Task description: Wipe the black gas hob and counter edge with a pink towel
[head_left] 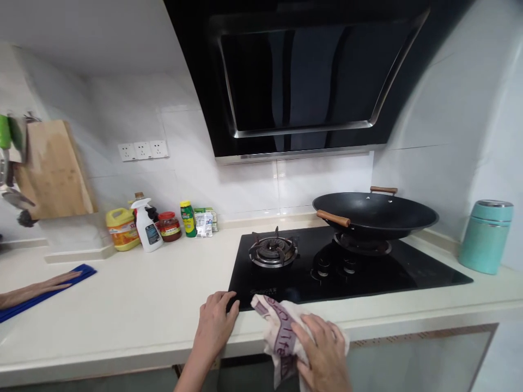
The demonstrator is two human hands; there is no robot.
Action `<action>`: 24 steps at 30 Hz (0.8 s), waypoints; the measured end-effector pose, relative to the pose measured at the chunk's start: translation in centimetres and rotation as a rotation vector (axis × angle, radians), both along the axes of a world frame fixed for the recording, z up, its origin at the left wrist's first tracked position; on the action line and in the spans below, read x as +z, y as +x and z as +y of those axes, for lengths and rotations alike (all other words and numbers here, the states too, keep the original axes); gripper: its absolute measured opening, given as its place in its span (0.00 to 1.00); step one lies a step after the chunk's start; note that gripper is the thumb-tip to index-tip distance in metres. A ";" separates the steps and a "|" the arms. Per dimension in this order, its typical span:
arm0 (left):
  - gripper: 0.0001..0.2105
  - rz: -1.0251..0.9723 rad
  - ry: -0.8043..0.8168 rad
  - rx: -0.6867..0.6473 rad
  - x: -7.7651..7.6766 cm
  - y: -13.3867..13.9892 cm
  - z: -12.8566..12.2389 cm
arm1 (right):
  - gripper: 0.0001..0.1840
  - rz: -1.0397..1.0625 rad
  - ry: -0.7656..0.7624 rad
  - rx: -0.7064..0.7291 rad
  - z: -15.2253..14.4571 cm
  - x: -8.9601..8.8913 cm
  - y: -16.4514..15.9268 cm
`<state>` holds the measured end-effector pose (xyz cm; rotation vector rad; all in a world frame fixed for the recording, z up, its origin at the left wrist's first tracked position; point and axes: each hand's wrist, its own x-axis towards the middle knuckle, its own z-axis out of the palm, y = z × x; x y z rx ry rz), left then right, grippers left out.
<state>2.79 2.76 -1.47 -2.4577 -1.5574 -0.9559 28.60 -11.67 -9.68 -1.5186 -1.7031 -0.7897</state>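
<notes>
My right hand (322, 351) grips a white and purple cloth (281, 332) with lettering, at the counter's front edge. One end of the cloth reaches the front rim of the black gas stove (294, 280); another hangs down over the edge. My left hand (216, 321) rests on the white countertop (155, 305) at the stove's front left corner, fingers apart and nothing held. Closest behind the hands is the left burner (273, 250), which has a bare pan support. A black wok (376, 215) with wooden handles sits over the right burner.
At far left, another person's hand (44, 286) lies on a blue cloth (85, 269). Along the wall stand a yellow jug (122, 230), a white spray bottle (147, 228), a red-lidded jar (169, 227) and a green bottle (188, 220). A turquoise flask (487, 237) stands right; a range hood (302, 81) overhangs.
</notes>
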 end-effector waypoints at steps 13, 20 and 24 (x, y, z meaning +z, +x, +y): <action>0.15 -0.017 0.000 0.012 0.3 0.2 -0.3 | 0.29 0.193 -0.002 -0.488 -4.1 -1.8 15.7; 0.16 0.003 -0.002 0.013 0.4 0.3 -0.5 | 0.32 0.080 -0.069 -0.350 -2.4 -1.3 6.8; 0.16 0.010 -0.005 0.012 0.3 0.3 -0.4 | 0.32 0.047 -0.066 -0.174 -0.7 -0.3 0.1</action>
